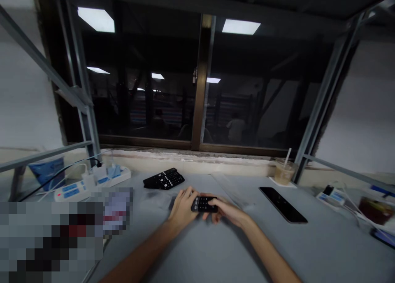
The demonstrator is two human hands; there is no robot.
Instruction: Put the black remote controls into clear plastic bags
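Observation:
A black remote control (206, 204) lies crosswise between my two hands, low over the table, its buttons facing up. My left hand (184, 204) is closed around its left end, covering that part. From the other side my right hand (224, 209) grips the right end, thumb on the button face and fingers curled underneath. Beyond my left hand, a few more black remote controls (165, 179) lie overlapping on the table; how many I cannot tell. Clear plastic wrapping (228, 188) lies flat behind my hands.
On the grey table (203, 254), a dark phone or tablet (282, 204) lies to the right, near a drink cup with straw (283, 171). At left stands a white power strip (92, 184) with plugs and cables. Metal posts (319, 89) frame the window.

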